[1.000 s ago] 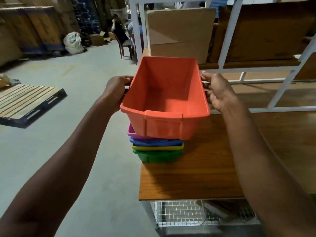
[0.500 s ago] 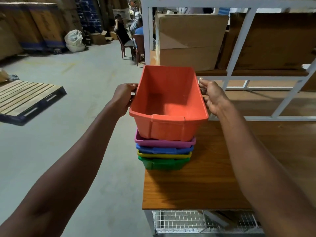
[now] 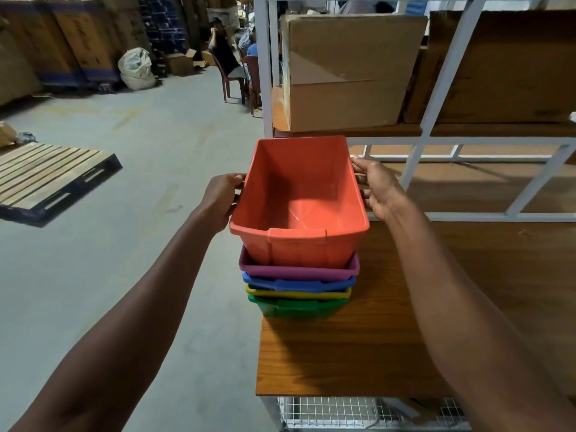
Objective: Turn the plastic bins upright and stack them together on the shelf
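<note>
An upright orange bin sits partly sunk into the top of a nested stack on the wooden shelf. Below it show the rims of a purple bin, a blue bin, a yellow bin and a green bin at the bottom. My left hand grips the orange bin's left wall under its rim. On the opposite side my right hand holds the right wall, fingers curled around the rim.
White metal shelf posts rise right behind the stack, with large cardboard boxes on the level above. A wire mesh level lies below. To the left is grey floor with a wooden pallet; seated people are far back.
The orange bin has come down from above the stack and now rests partly inside the purple bin. Both hands lowered with it, staying on its sides.
</note>
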The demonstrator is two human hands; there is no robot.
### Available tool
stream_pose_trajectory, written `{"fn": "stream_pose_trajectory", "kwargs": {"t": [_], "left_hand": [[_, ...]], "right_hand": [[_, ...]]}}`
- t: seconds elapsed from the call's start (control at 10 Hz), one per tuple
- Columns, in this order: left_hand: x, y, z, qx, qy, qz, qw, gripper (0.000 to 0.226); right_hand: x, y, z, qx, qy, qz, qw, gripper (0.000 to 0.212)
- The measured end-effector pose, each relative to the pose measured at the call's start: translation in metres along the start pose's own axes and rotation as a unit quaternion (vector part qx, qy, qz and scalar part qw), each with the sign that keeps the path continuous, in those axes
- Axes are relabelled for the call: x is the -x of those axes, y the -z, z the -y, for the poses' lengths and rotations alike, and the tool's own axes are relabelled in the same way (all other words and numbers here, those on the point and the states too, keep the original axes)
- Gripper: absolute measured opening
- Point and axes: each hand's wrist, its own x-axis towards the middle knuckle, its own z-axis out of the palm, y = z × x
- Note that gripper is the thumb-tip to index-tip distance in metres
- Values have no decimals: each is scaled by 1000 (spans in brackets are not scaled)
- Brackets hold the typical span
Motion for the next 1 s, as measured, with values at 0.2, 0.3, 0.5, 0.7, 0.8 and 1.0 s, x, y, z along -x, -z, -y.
{"fn": "stream_pose_trajectory", "kwargs": {"t": [0.2, 0.3, 0.5, 0.7, 0.8, 1.0], "left_hand": [[5, -4, 18, -17, 11, -4, 1000, 41], [6, -4, 28, -30, 16, -1, 999, 40], [10, -6, 38, -59, 0, -22, 998, 43], [17, -9, 39, -95, -39, -51, 993, 41], [23, -9, 34, -118, -51, -69, 989, 42], [26, -3, 28, -179, -124, -114, 969, 45]], "right_hand": [[-1, -1, -25, 6, -33, 12, 999, 32], [0, 3, -40, 14, -47, 14, 999, 38], [4, 8, -56, 30, -61, -29, 997, 56], [13, 16, -62, 16, -73, -27, 997, 38], [17, 19, -62, 17, -66, -20, 997, 37], [21, 23, -56, 58, -43, -24, 997, 43]]}}
